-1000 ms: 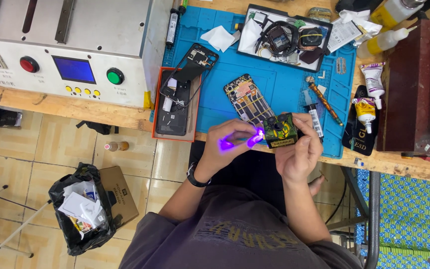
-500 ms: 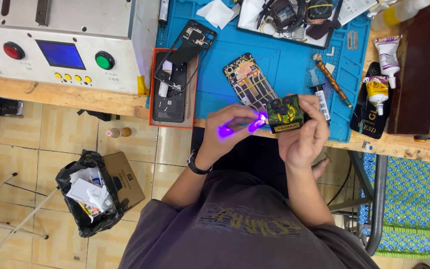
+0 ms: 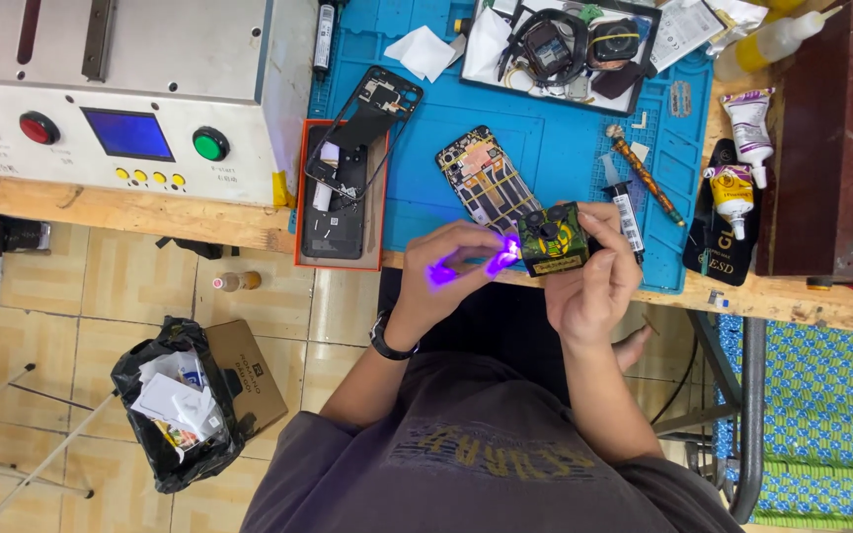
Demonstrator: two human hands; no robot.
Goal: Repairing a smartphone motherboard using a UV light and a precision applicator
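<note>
Item: small circuit board, green and yellow with dark round parts on its face. Held above the near edge of the tabletop, in front of the blue work mat.

Grip, right hand: closed narrowly on the board, fingers curled behind and thumb along its right edge.

Grip, left hand: pinched shut on a small violet lamp, glow aimed at the board's left edge, almost touching.

Handling, judged: light, stiff, fragile; best taken by the bare edges, away from the raised parts and any fresh adhesive.

Orientation: roughly square, long axis unclear; face turned up toward the camera, slightly tilted.

Beyond the grip: opened phone on the mat, lying diagonally. Left of the grip: phone frame resting over an orange tray. Right of the grip: syringe, glue tubes.
</note>
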